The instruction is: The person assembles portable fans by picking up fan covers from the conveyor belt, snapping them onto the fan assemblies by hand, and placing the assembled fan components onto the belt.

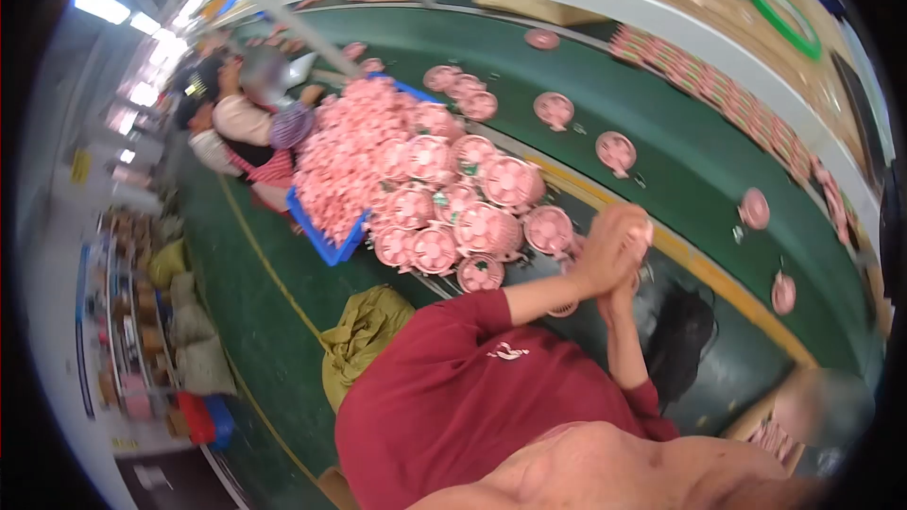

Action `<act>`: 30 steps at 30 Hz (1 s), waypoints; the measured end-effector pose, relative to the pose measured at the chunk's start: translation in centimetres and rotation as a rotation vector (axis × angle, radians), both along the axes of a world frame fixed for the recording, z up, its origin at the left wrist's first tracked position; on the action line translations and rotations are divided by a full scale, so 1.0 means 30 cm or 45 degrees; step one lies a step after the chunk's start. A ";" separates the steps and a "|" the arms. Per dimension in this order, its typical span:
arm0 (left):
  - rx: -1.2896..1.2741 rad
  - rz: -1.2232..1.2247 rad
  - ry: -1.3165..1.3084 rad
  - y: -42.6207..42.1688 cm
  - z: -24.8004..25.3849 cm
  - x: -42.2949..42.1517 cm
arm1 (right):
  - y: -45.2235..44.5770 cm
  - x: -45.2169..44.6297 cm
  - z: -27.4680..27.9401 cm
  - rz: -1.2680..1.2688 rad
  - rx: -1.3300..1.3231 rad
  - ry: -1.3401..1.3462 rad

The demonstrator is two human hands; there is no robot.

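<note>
My left hand (607,247) and my right hand (620,295) are pressed close together above the edge of the work table, both with fingers closed. A small pale bit shows at the fingertips, but what they hold is mostly hidden. Just left of my hands lies a pile of pink round fan parts (487,227) with grilles and blades, some showing green pieces. One pink fan part (548,229) sits closest to my left hand. A black bag-like object (682,340) lies on the table right of my right hand.
A blue tray (326,244) is heaped with small pink parts (350,156). Pink fan pieces (616,151) lie spaced along the green conveyor belt (680,198). Co-workers (246,123) are beyond the tray. An olive sack (364,331) is on the floor; a green ring (786,19) lies on the upper shelf.
</note>
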State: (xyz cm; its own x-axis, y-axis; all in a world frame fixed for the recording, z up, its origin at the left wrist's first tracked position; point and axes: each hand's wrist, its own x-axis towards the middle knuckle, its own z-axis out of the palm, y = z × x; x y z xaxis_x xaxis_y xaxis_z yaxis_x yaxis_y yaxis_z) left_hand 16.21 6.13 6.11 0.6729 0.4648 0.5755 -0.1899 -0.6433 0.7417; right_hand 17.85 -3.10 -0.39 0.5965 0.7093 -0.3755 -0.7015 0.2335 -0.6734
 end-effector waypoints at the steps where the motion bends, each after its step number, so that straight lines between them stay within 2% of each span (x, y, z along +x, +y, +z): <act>1: -0.049 0.004 -0.002 0.003 -0.036 0.017 | 0.001 0.011 -0.079 -0.058 -0.058 -0.010; 2: -0.060 -0.050 0.007 0.012 -0.041 0.024 | -0.003 0.033 -0.161 0.021 -0.064 -0.251; 3: -0.045 -0.037 -0.026 0.011 -0.075 0.034 | -0.023 0.082 -0.257 0.164 -0.351 -0.798; 5: -0.628 -0.096 0.125 -0.016 -0.151 0.037 | -0.028 0.142 -0.196 0.008 -0.462 -1.684; 7: -0.635 -0.079 0.166 -0.022 -0.185 0.028 | -0.028 0.139 -0.032 -0.001 -0.152 -1.291; 10: -1.354 -0.227 0.153 -0.024 -0.182 0.033 | -0.049 0.142 -0.045 0.001 -0.282 -1.516; 12: -1.294 -0.200 0.174 -0.041 -0.139 0.030 | -0.032 0.133 -0.089 -0.059 -0.254 -1.412; 13: -0.878 -0.101 0.201 -0.030 -0.173 0.042 | -0.010 0.119 -0.063 -0.102 -0.201 -1.308; 14: -0.535 -0.032 0.145 -0.037 -0.207 0.039 | -0.010 0.115 -0.033 -0.062 -0.108 -1.051; 15: -0.189 0.032 0.080 -0.042 -0.168 0.040 | 0.002 0.110 -0.041 -0.057 -0.143 -0.890; 16: -0.015 0.039 0.099 -0.038 -0.150 0.035 | 0.009 0.112 -0.055 -0.051 -0.171 -0.731; 17: -0.003 0.003 0.116 -0.031 -0.153 0.034 | 0.011 0.112 -0.086 0.026 0.164 -0.134; 20: -0.013 -0.052 0.136 -0.013 -0.165 0.043 | 0.016 0.122 -0.091 0.080 0.117 -0.265; 21: -0.157 -0.082 0.132 -0.005 -0.182 0.049 | 0.015 0.131 -0.091 0.069 0.116 -0.260; 22: -0.300 -0.110 0.127 0.003 -0.199 0.057 | 0.016 0.140 -0.091 0.062 -0.027 -0.539; 23: -0.509 -0.115 0.125 0.006 -0.220 0.064 | 0.017 0.144 -0.092 0.057 -0.173 -0.816; 25: -1.080 -0.137 0.143 0.009 -0.181 0.069 | 0.012 0.137 -0.074 0.034 -0.090 -0.859; 26: -1.324 -0.150 0.107 0.001 -0.163 0.075 | 0.010 0.136 -0.076 -0.043 -0.238 -1.115; 27: -1.193 -0.147 0.183 0.000 -0.180 0.073 | 0.008 0.134 -0.069 -0.119 -0.390 -1.369; 28: -1.058 -0.142 0.252 0.002 -0.196 0.074 | 0.014 0.128 -0.060 -0.176 -0.313 -1.166; 29: -1.060 -0.165 0.103 -0.026 -0.215 0.078 | 0.030 0.119 -0.052 -0.225 -0.230 -0.960; 30: -0.945 -0.106 0.128 -0.030 -0.229 0.090 | 0.052 0.116 -0.062 -0.324 -0.198 -0.893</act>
State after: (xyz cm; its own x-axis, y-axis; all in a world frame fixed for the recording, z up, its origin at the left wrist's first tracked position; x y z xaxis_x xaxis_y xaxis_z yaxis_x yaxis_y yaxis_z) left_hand 18.90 5.22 -0.76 0.7555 0.6520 0.0649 -0.1243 0.0454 0.9912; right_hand 21.35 -1.55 -2.26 0.8704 0.4876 0.0674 -0.0343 0.1966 -0.9799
